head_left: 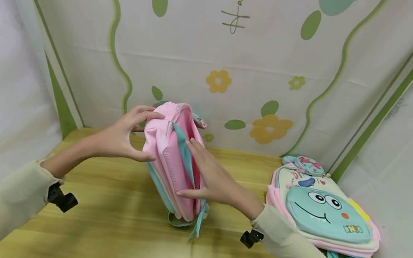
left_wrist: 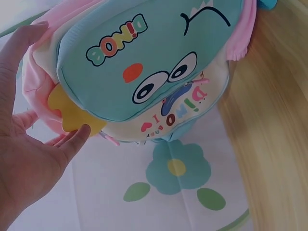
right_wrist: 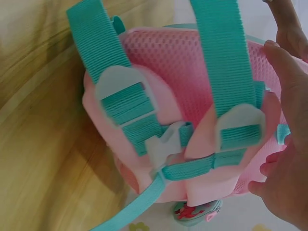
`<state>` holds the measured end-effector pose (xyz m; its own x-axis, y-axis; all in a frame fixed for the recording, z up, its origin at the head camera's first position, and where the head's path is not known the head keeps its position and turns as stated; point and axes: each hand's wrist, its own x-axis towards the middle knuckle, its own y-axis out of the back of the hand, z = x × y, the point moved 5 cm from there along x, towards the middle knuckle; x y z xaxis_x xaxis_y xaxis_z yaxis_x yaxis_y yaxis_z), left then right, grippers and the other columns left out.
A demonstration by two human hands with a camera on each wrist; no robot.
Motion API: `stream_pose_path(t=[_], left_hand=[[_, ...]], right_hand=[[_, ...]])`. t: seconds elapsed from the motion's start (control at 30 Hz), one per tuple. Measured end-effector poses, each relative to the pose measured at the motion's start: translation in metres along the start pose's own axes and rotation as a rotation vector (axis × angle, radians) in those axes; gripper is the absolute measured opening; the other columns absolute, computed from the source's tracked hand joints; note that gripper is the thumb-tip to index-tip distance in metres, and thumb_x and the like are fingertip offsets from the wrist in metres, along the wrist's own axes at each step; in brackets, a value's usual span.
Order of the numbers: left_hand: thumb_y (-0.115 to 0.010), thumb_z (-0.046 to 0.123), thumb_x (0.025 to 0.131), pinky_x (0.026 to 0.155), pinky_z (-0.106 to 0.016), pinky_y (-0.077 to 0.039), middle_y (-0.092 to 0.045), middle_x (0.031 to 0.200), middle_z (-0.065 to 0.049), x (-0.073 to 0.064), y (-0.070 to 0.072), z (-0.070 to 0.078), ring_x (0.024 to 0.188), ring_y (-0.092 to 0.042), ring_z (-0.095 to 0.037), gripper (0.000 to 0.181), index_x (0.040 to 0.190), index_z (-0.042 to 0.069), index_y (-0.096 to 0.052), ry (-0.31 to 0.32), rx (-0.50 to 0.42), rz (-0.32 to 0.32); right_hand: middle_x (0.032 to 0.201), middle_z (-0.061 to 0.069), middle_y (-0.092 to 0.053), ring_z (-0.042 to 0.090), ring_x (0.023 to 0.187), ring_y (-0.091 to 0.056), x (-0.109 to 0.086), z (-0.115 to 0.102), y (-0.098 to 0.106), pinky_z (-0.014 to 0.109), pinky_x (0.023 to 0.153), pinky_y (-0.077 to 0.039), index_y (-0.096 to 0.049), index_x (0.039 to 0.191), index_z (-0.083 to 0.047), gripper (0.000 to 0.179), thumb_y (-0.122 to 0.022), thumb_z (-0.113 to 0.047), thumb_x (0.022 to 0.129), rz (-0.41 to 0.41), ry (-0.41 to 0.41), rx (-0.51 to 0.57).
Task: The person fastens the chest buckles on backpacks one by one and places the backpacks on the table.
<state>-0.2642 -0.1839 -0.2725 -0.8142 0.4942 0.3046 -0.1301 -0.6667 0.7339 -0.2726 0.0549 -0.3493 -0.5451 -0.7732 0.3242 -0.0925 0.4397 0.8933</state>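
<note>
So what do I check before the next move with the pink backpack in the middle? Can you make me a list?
1. Left grip on the middle backpack: ok, with a fingertip at the yellow spike. How firmly: cannot tell.
2. Right grip curled round the bag: not ok, its fingers look straight beside the back panel.
3. Turquoise strap tucked away: not ok, it hangs loose.
4. White buckle fully clicked in: cannot tell.
5. Other backpack out of the way: looks ok, it lies apart, on the right of the table.
6. Anything inside the middle backpack: cannot tell.
</note>
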Motion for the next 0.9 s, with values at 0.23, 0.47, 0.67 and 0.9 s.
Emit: stream_pose_path(t=[0.23, 0.47, 0.67, 0.9], left_hand=[[-0.09, 0.021, 0.075, 0.11, -0.064, -0.042, -0.025, 0.158, -0.017, -0.004, 0.005, -0.004, 0.142, -0.034, -0.036, 0.087, 0.149, 0.015, -0.045, 0.009, -0.018, -0.007], [-0.091, 0.019, 0.075, 0.11, -0.066, -0.04, -0.026, 0.158, -0.017, -0.009, 0.008, -0.007, 0.142, -0.034, -0.037, 0.087, 0.149, 0.014, -0.045, 0.012, -0.028, -0.003], [-0.091, 0.018, 0.074, 0.107, -0.067, -0.042, -0.03, 0.156, -0.016, -0.013, 0.011, -0.014, 0.138, -0.035, -0.034, 0.086, 0.148, 0.013, -0.045, 0.012, -0.015, 0.002], [-0.09, 0.016, 0.075, 0.109, -0.064, -0.042, -0.034, 0.153, -0.014, -0.023, 0.014, -0.024, 0.135, -0.037, -0.03, 0.086, 0.148, 0.011, -0.044, 0.042, -0.029, 0.007]], right_hand=[[0.173, 0.008, -0.007, 0.024, 0.16, -0.011, -0.01, 0.008, -0.008, 0.055, 0.125, -0.023, -0.004, 0.165, -0.011, 0.124, -0.081, -0.059, 0.079, -0.005, -0.025, 0.017], [0.172, 0.015, -0.006, 0.026, 0.16, -0.009, -0.02, 0.014, -0.015, 0.055, 0.125, -0.021, -0.003, 0.165, -0.009, 0.125, -0.08, -0.059, 0.08, -0.053, -0.029, 0.025], [0.173, 0.012, -0.003, 0.024, 0.16, -0.006, -0.031, 0.02, -0.021, 0.054, 0.126, -0.019, 0.001, 0.165, -0.011, 0.128, -0.081, -0.059, 0.08, -0.075, -0.054, 0.06], [0.173, 0.008, -0.001, 0.027, 0.16, -0.007, -0.042, 0.025, -0.033, 0.057, 0.125, -0.02, 0.003, 0.165, -0.013, 0.132, -0.084, -0.059, 0.076, -0.117, -0.059, 0.105]])
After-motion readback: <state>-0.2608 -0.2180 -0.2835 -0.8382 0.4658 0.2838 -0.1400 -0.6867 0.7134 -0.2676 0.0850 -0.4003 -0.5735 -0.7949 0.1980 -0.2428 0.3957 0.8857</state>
